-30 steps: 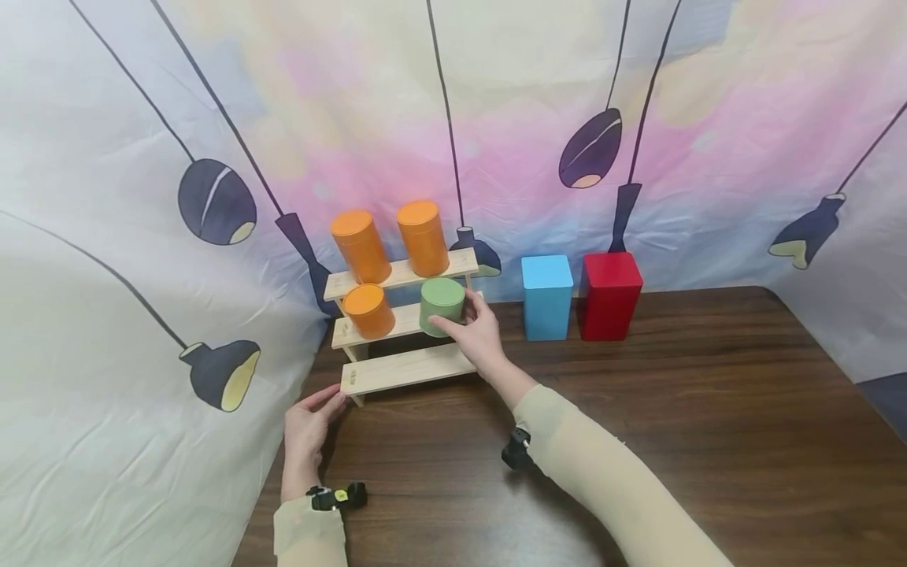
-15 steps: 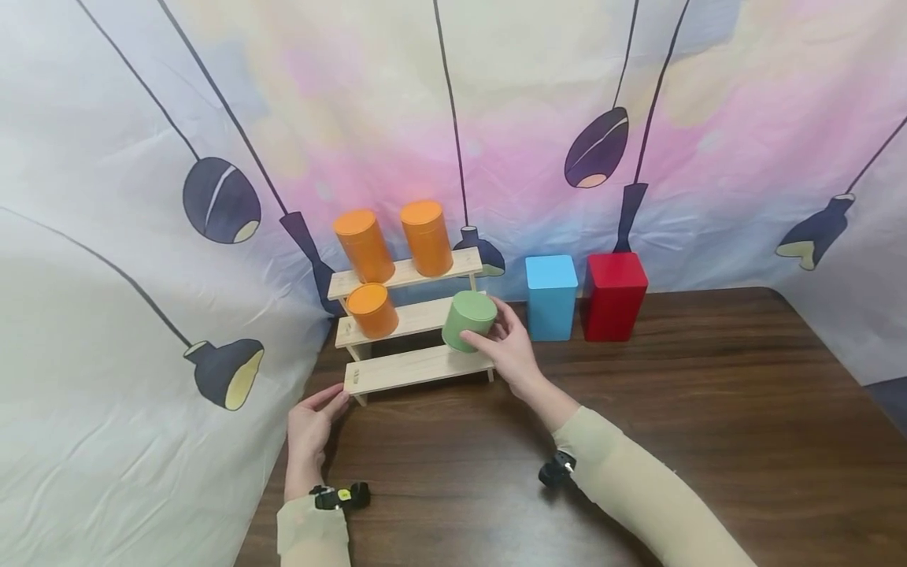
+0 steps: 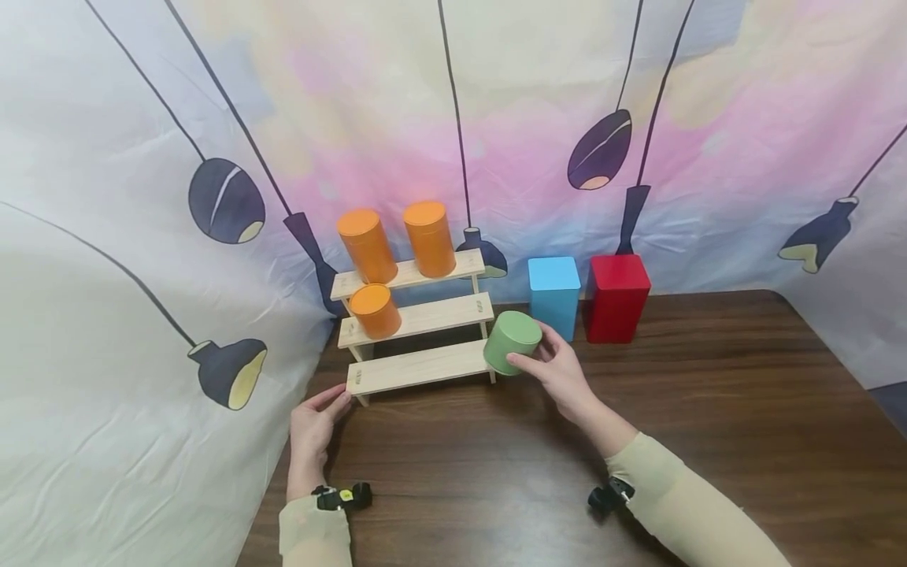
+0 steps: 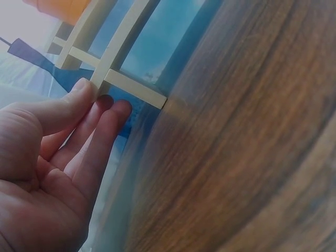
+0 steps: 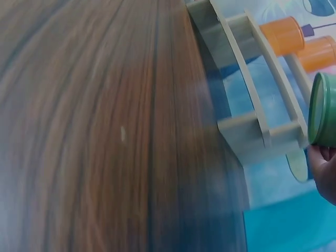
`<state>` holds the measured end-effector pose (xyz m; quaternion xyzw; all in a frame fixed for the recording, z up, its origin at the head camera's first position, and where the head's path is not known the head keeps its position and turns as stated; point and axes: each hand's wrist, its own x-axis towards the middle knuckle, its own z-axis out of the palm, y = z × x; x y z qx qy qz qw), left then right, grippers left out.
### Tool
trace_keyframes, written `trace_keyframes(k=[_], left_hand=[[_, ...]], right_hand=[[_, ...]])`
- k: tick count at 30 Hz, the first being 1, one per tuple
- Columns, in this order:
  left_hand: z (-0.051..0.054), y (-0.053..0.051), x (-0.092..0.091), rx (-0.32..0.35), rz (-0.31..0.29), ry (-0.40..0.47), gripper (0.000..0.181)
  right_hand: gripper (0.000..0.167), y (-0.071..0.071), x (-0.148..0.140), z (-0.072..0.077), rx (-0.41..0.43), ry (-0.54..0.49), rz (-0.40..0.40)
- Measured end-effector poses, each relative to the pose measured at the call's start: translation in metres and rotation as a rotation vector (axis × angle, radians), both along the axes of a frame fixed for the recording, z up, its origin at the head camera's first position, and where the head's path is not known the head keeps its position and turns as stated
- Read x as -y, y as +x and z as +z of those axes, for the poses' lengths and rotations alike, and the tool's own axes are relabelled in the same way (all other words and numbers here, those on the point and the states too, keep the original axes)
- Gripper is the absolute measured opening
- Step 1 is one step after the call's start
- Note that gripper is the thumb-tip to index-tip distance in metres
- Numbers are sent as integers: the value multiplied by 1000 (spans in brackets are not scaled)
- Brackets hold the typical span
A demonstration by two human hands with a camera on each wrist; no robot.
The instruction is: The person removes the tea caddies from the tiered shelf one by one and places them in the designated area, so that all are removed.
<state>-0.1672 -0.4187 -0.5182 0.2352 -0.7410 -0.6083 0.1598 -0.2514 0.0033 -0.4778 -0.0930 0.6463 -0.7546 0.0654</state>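
Observation:
A three-step wooden display stand (image 3: 425, 368) stands at the left of the table. My left hand (image 3: 312, 429) pinches the left end of its lowest step; the left wrist view shows the thumb (image 4: 79, 100) against that board's end. In my right hand (image 3: 563, 374) is a short round green tin (image 3: 512, 342), gripped by its side and tilted, just off the right end of the lowest step. The right wrist view shows only part of the green tin (image 5: 325, 110). A short orange tin (image 3: 375, 311) sits on the middle step, at its left.
Two taller orange tins (image 3: 367, 246) stand on the top step. A blue square tin (image 3: 554, 299) and a red square tin (image 3: 620, 301) stand behind my right hand, near the back edge of the brown table (image 3: 744, 394). A printed cloth (image 3: 531, 102) hangs behind.
My right hand has carried the green tin off the right part of the middle step, rightward and nearer to me. My left hand keeps its place at the stand.

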Motion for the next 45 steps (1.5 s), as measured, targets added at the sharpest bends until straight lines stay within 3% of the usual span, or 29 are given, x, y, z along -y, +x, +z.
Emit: trace_keyframes(k=[4, 17, 29, 45], left_hand=[[-2, 0, -2, -11, -2, 11, 34], [1, -1, -5, 2, -6, 1, 33], [-1, -1, -3, 5, 0, 6, 35], [-2, 0, 0, 7, -7, 13, 36]], right_hand=[[84, -2, -24, 2, -6, 25, -1], [77, -7, -99, 8, -145, 137, 36], [83, -2, -158, 0, -107, 294, -11], [70, -6, -209, -15, -78, 303, -80]])
